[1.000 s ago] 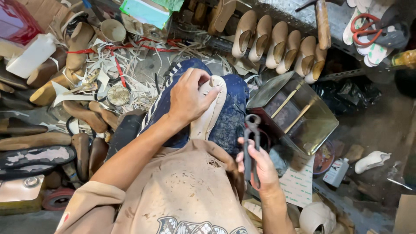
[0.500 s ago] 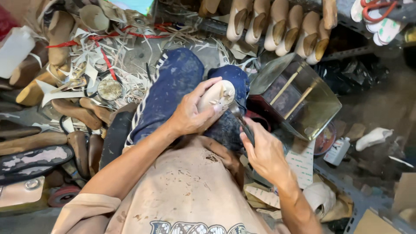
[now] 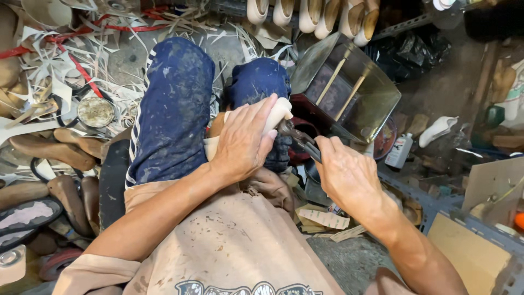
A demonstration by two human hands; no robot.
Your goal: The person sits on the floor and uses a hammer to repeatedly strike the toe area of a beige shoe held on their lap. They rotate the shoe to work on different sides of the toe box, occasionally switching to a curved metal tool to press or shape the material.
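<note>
My left hand presses down on a pale shoe last that rests on my lap, between my knees in dark blue trousers. My right hand is closed on the handles of dark metal pincers. The pincer jaws meet the tip of the last, just below my left fingers. Most of the last is hidden under my left hand.
An open metal tin box stands just beyond my right knee. Pale shoe lasts line the top edge. Paper scraps and a round tin lid lie at the left, wooden lasts below them. A white bottle stands at the right.
My right hand has brought the pincers up from my side to the tip of the last. My left hand has kept its hold on the last. The view has moved closer.
</note>
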